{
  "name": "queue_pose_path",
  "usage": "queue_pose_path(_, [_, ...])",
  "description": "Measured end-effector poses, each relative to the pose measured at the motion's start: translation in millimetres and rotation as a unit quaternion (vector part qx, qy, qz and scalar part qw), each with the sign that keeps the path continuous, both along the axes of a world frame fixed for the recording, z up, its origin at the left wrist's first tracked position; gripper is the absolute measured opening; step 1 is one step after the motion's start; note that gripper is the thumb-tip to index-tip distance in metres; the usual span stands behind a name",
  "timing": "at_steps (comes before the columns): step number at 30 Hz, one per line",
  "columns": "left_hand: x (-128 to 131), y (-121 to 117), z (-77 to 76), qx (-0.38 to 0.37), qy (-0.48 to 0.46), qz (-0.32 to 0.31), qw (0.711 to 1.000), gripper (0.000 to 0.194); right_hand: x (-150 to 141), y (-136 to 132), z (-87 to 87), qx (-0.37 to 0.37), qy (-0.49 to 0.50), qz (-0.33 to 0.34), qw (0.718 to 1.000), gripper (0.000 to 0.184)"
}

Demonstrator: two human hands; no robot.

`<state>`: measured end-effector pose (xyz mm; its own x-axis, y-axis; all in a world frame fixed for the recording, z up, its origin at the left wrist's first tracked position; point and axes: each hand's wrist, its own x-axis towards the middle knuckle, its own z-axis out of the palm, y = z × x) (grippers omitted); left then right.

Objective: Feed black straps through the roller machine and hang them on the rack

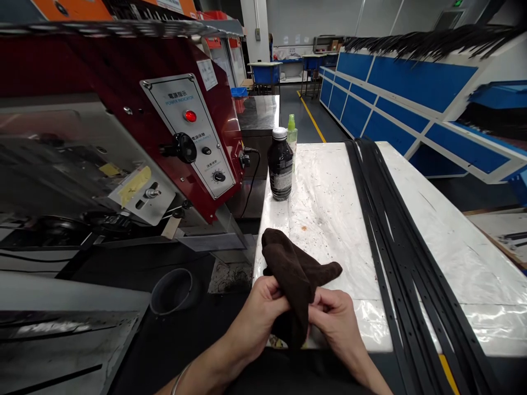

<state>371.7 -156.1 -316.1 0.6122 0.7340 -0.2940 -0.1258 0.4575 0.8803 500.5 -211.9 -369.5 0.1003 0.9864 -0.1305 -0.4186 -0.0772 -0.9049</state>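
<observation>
Both my hands hold a dark brown cloth [295,271] in front of me, at the near edge of the table. My left hand [261,310] grips its folds from one side, and my right hand [334,323] pinches it from the other. The cloth hangs down between them, with one corner pointing right across the plastic-covered white table [325,219]. A dark bottle with a white cap [280,164] stands farther along the table, and a green-capped bottle [291,131] stands partly hidden behind it.
Long black perforated straps [395,236] lie along the table's right side. To the left stands a red machine with a power indicator panel [185,131] and a knob. A round dark container [172,292] sits below the table's left edge. Blue-panelled equipment [395,93] lines the aisle beyond.
</observation>
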Motion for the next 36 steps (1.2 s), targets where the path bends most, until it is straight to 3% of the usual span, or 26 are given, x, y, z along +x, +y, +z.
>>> queue_pose_path(4, [-1.0,3.5,-1.2,-0.012,-0.019,-0.054,0.998,0.029,-2.1,4.8,-9.2,0.012,0.106,0.034,0.994,0.033])
queue_pose_path(8, [-4.1,1.6,-2.6,0.049,0.006,0.001,0.999,0.02,-2.0,6.7,-11.1,0.01,0.093,0.015,0.996,0.032])
queue_pose_path(11, [-5.8,-1.0,-1.6,0.029,0.009,0.01,0.999,0.018,0.9,5.3,-5.5,0.011,0.036,0.012,0.999,0.03])
queue_pose_path(14, [-6.9,-1.1,-0.5,-0.006,0.003,-0.016,1.0,0.017,5.8,2.9,1.0,0.041,-0.081,-0.001,0.996,0.028])
queue_pose_path(18, [-8.1,3.5,-3.4,-0.058,-0.017,-0.041,0.997,0.012,10.4,1.9,4.2,0.138,-0.259,-0.058,0.954,0.025])
queue_pose_path(20, [-9.0,6.1,-6.1,-0.091,-0.04,-0.042,0.994,0.008,9.8,2.5,3.8,0.129,-0.241,-0.058,0.96,0.023])
queue_pose_path(23, [-10.0,7.4,-9.1,-0.119,-0.071,-0.026,0.99,0.008,6.3,3.6,2.8,0.051,-0.104,-0.018,0.993,0.024])
queue_pose_path(26, [-9.8,4.5,-9.3,-0.048,-0.028,-0.01,0.998,0.007,4.0,3.9,3.4,0.014,-0.041,-0.024,0.999,0.026])
queue_pose_path(29, [-10.0,0.7,-8.4,0.024,0.006,-0.012,1.0,0.018,5.0,3.4,5.9,0.025,-0.082,-0.044,0.995,0.028])
queue_pose_path(33, [-11.2,2.9,-9.1,0.008,-0.001,-0.024,1.0,0.012,6.1,3.4,6.4,0.091,-0.214,-0.04,0.972,0.026])
queue_pose_path(36, [-12.3,11.5,-9.4,-0.027,-0.025,-0.025,0.999,0.013,3.0,4.0,1.7,0.064,-0.16,-0.029,0.985,0.02])
